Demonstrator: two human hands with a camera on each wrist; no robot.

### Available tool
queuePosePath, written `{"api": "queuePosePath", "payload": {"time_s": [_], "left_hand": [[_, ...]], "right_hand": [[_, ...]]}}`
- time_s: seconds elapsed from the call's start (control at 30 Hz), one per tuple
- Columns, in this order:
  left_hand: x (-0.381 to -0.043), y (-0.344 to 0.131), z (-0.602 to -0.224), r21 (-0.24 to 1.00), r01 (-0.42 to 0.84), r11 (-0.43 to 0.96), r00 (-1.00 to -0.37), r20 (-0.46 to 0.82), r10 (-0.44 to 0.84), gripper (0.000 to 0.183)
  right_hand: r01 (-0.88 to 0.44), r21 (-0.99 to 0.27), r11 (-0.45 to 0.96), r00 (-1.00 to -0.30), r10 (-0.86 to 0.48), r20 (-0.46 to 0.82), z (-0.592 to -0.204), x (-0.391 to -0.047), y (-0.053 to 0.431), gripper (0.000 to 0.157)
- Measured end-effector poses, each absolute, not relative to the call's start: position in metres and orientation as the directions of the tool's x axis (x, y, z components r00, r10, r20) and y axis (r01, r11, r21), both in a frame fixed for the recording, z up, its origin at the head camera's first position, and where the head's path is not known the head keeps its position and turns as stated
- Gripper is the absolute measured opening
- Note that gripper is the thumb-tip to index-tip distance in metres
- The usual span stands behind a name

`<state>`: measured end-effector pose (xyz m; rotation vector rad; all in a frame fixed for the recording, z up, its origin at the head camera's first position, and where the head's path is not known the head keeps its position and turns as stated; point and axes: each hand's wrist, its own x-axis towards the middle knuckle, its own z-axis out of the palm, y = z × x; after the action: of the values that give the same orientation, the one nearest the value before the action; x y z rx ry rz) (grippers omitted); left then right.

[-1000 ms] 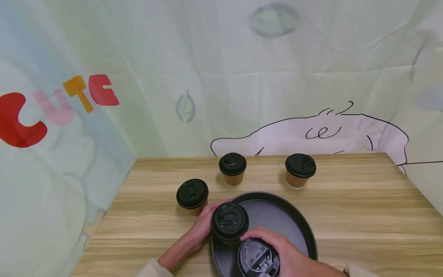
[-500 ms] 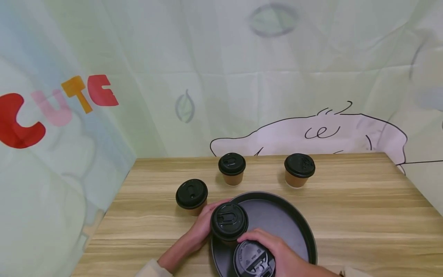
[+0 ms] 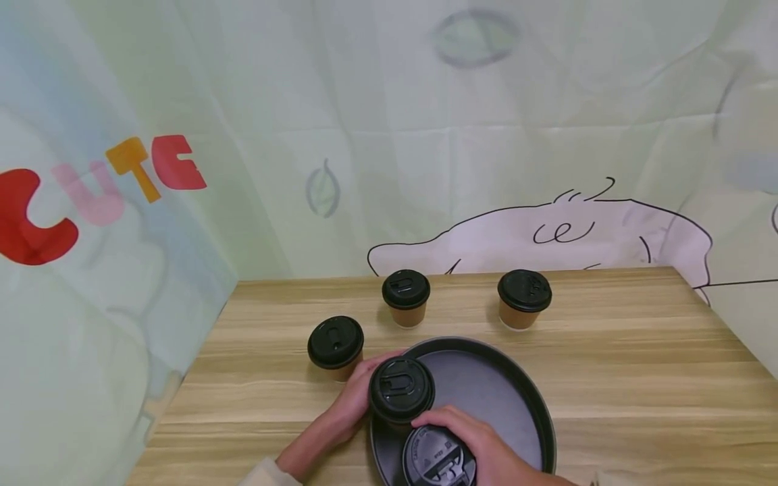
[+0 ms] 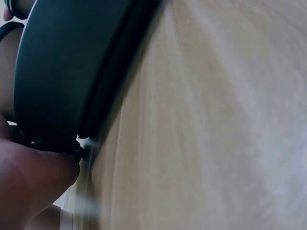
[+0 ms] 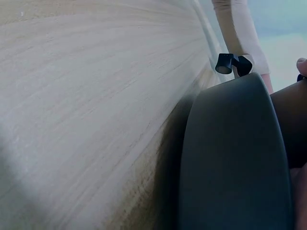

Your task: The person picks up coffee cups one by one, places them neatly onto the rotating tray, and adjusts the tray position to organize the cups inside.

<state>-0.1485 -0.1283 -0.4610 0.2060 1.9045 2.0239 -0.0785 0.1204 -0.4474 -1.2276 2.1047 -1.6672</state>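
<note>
Tray (image 3: 504, 391) before us holds a near cup (image 3: 434, 460) and a rear cup (image 3: 401, 388), both black-lidded. Our right hand (image 3: 491, 449) curls its fingers round the near cup; our left hand (image 3: 355, 397) is beside the rear cup at the tray's edge, and we cannot tell what its fingers grip. Three other lidded cups (image 3: 335, 342) stand upright on the tabletop (image 3: 644, 378).
</note>
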Motion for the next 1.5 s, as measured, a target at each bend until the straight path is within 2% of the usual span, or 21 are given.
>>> {"api": "queuePosePath", "payload": {"time_s": [0.2,0.4,0.63,0.83,0.9,1.1,1.33,1.5], "left_hand": [[-0.150,-0.128,-0.462,0.985,-0.162,-0.059,-0.920,-0.129,0.370,0.048],[-0.150,-0.129,-0.462,0.985,-0.160,-0.063,-0.921,-0.126,0.368,0.047],[-0.150,-0.128,-0.462,0.983,-0.170,-0.066,-0.923,-0.136,0.359,0.047],[-0.150,-0.128,-0.462,0.983,-0.174,-0.061,-0.923,-0.141,0.359,0.047],[-0.150,-0.128,-0.462,0.983,-0.172,-0.059,-0.922,-0.140,0.360,0.048],[-0.149,-0.129,-0.463,0.985,-0.164,-0.059,-0.920,-0.131,0.370,0.048],[-0.150,-0.129,-0.464,0.983,-0.171,-0.067,-0.918,-0.135,0.372,0.048],[-0.150,-0.128,-0.463,0.984,-0.168,-0.066,-0.920,-0.133,0.370,0.048]], "right_hand": [[-0.355,-0.932,0.075,-0.684,-0.700,0.204,-0.445,-0.077,0.121,0.075],[-0.393,-0.915,0.097,-0.662,-0.720,0.208,-0.439,-0.079,0.124,0.081],[-0.508,-0.859,0.064,-0.619,-0.721,0.312,-0.436,-0.086,0.131,0.087],[-0.503,-0.862,0.065,-0.632,-0.708,0.316,-0.428,-0.087,0.142,0.085],[-0.535,-0.840,0.093,-0.644,-0.689,0.333,-0.425,-0.088,0.147,0.083],[-0.711,-0.662,0.238,-0.645,-0.596,0.478,-0.418,-0.109,0.163,0.072],[-0.598,-0.632,0.493,-0.794,-0.473,0.382,-0.424,-0.147,0.182,0.058],[-0.568,-0.599,0.564,-0.815,-0.484,0.318,-0.440,-0.167,0.190,0.060]]}}
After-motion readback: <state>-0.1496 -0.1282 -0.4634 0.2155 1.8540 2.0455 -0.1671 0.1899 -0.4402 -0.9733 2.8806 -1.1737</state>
